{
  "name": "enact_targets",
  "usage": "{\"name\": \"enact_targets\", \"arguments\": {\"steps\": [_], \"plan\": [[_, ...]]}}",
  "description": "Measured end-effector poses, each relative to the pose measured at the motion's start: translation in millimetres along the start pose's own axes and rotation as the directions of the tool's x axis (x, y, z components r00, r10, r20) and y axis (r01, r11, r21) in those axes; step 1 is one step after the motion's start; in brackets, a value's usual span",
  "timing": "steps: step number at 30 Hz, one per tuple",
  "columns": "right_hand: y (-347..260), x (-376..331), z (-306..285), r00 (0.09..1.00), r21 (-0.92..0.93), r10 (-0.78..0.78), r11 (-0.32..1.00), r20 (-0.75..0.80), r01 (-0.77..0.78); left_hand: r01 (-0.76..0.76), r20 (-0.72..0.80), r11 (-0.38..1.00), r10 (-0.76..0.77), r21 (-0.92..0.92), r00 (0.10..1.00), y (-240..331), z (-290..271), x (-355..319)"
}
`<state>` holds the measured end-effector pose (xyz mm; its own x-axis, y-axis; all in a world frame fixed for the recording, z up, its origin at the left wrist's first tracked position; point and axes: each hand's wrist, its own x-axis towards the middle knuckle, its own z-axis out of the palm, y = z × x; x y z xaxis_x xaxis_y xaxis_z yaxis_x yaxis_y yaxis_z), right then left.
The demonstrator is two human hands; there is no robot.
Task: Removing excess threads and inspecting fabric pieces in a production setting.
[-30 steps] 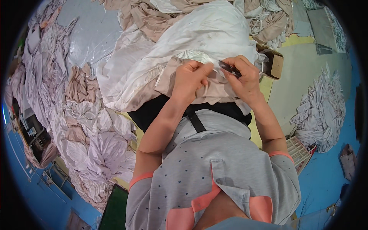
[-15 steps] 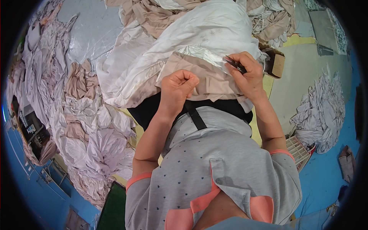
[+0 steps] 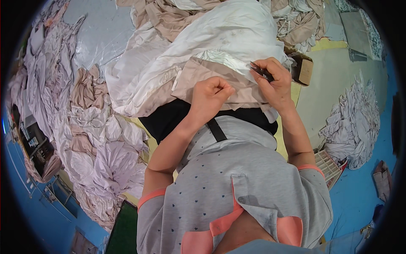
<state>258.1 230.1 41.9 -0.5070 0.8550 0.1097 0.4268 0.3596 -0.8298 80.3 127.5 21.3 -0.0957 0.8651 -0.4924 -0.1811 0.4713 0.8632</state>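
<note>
Across my lap lies a large cloth, with a beige panel [image 3: 190,78] on top and a white part [image 3: 228,31] spreading away from me. My left hand [image 3: 208,96] is closed in a pinch just above the beige panel; whatever its fingertips hold, if anything, is too small to see. Over the right end of the panel, my right hand [image 3: 277,84] grips small dark thread snips [image 3: 263,72]. Their tips point up and left, toward the white cloth, and the palm hides part of the handle.
Heaps of pale crumpled cloth [image 3: 114,161] fill the left side. More beige cloth [image 3: 298,25] is piled at the far right, near an open cardboard box [image 3: 305,71]. A pale bundle [image 3: 357,127] and a slatted plastic crate [image 3: 327,167] stand to my right.
My left hand, still pinched, has moved right along the beige panel, toward my right hand. My right hand keeps the snips and has barely shifted.
</note>
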Motion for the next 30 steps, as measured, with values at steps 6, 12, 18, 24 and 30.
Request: {"name": "enact_targets", "arguments": {"steps": [6,12,18,24,30], "plan": [[-18,-6,-2,0.986,0.102,-0.124,0.988,0.112,0.113,0.002,0.071,0.989,0.009,-0.148,0.997,18,-14,-27],[-37,-23,8,0.959,0.257,-0.182,0.958,0.220,0.123,0.065,0.118,0.932,-0.024,-0.355,0.993,29,7,-32],[-41,-27,-6,0.967,0.219,-0.227,0.955,0.113,0.198,0.255,0.323,0.854,-0.109,-0.454,0.940,29,6,-28],[-17,-34,-34,0.989,0.178,-0.009,0.983,-0.149,0.036,0.216,0.304,0.836,-0.062,-0.505,0.951,22,7,-21],[110,-50,-144,0.845,0.062,0.206,0.977,-0.494,-0.202,0.127,0.013,0.858,-0.139,-0.498,0.990,6,-14,0]]}}
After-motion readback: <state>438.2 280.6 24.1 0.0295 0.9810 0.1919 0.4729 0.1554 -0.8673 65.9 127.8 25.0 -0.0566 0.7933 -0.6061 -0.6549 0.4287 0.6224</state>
